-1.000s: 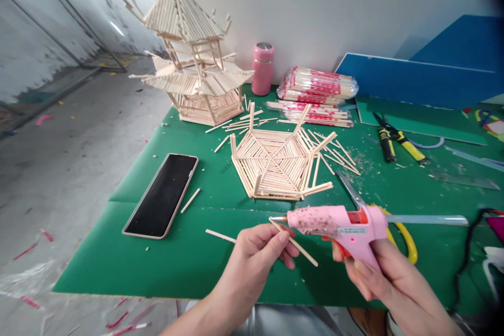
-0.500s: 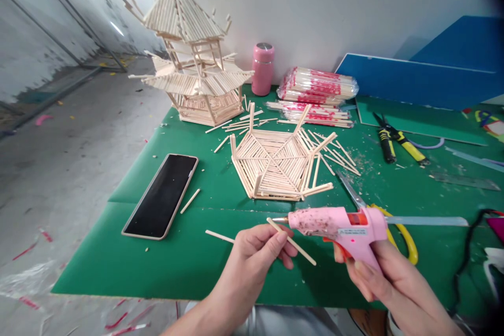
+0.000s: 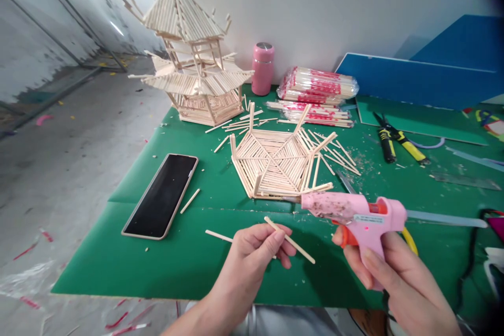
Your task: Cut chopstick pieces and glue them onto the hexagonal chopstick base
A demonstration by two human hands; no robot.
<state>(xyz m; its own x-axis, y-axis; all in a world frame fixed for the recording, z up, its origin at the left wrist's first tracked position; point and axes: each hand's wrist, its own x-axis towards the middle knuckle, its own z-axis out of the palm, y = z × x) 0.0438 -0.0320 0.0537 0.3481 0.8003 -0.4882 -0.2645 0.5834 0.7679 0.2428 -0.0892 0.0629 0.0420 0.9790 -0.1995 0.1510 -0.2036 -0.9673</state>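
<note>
Between thumb and fingers, my left hand [image 3: 255,254] pinches a short wooden stick [image 3: 297,247], held slanting above the green table. Another wooden stick [image 3: 218,235] lies partly under that hand. My right hand [image 3: 394,268] is closed round the handle of a pink glue gun [image 3: 354,212], whose nozzle points left, above and apart from the held stick. A clear glue stick [image 3: 444,218] juts from its back. Just beyond the nozzle sits a hexagonal stick base [image 3: 271,160] with short posts at its corners; the gun's tip overlaps its near edge in view.
A stick pagoda [image 3: 197,73] stands at the back left, beside a pink flask [image 3: 263,69] and wrapped chopstick bundles [image 3: 317,86]. A phone [image 3: 161,197] lies at left. Yellow-black pliers [image 3: 399,142] and blue boards [image 3: 417,81] are at right. Scissors [image 3: 410,241] lie partly behind the gun.
The glue gun in my right hand has moved right and away from the held stick, its nozzle now farther up the table. My left hand and its stick have barely moved.
</note>
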